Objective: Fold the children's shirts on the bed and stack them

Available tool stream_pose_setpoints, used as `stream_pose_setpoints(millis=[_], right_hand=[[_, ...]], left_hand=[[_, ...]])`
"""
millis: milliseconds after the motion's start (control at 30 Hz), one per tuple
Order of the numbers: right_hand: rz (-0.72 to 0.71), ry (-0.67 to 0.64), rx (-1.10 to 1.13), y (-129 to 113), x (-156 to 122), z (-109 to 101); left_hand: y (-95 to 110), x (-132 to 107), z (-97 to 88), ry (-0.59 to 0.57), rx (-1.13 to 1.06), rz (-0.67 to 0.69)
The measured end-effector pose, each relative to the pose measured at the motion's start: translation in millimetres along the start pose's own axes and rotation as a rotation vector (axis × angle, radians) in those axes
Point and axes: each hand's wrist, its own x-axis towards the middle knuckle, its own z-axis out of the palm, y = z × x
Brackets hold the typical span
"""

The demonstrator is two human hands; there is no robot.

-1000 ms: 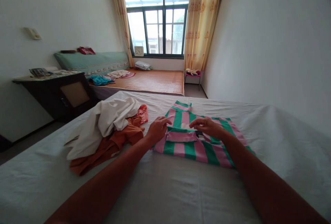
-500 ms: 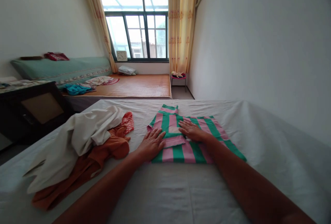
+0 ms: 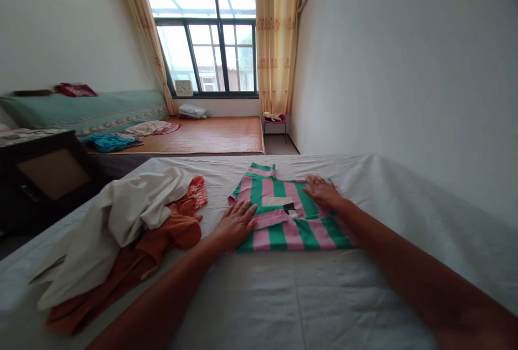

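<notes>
A green-and-pink striped shirt (image 3: 301, 234) lies partly folded on the white sheet (image 3: 267, 296) in front of me. My left hand (image 3: 237, 223) rests flat on the shirt's left part, fingers stretched out beside a folded-in sleeve. Toward the shirt's upper right edge, my right hand (image 3: 324, 192) lies palm down with its fingers extended. A pale patch with a dark piece (image 3: 289, 208) shows on the shirt between the hands. The shirt's right end is hidden behind my right forearm.
Left of the shirt is a heap with a white garment (image 3: 133, 204) and an orange-brown garment (image 3: 162, 245). Beyond the sheet stand a bed (image 3: 218, 134) with a woven mat and a dark cabinet (image 3: 44, 177). A white wall (image 3: 404, 69) rises on the right.
My right hand has slid across the shirt to the right, uncovering the pale patch and dark piece. My left hand has stayed in place on the shirt. The view has turned slightly right.
</notes>
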Motion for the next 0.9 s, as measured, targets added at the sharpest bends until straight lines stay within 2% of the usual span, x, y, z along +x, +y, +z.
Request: stream_pose_setpoints(millis=[67, 133, 300, 400, 500, 567, 667, 767, 900], right_hand=[[-0.225, -0.016, 0.049, -8.7, -12.6, 6.5], [-0.301, -0.044, 0.058, -4.7, -22.7, 12.7], [-0.034, -0.002, -0.051, 37.9, -25.9, 22.2], [-0.017, 0.026, -0.084, 49.4, -22.3, 26.9], [-0.027, 0.035, -0.091, 48.0, -22.5, 29.3], [-0.033, 0.033, -0.087, 47.3, -23.6, 29.5], [-0.028, 0.027, -0.064, 52.0, -24.6, 28.6], [0.001, 0.019, -0.04, 61.1, -25.2, 27.5], [0.025, 0.043, -0.027, 68.9, -26.4, 26.7]], left_hand=[[-0.4, -0.3, 1.0, 0.006, 0.003, 0.005], [-0.7, -1.6, 0.9, 0.015, 0.007, 0.009], [1.9, -3.8, -10.1, 0.034, 0.008, 0.014], [8.4, 9.3, -16.9, 0.109, -0.01, 0.043], [9.1, 36.4, -14.4, 0.133, -0.075, 0.099], [-0.3, 55.0, -8.5, 0.067, -0.084, 0.082], [-28.1, 72.1, 0.7, -0.021, -0.044, -0.085], [-57.5, 76.3, 4.8, -0.017, -0.012, -0.258], [-78.6, 86.8, -1.1, 0.008, 0.006, -0.361]])
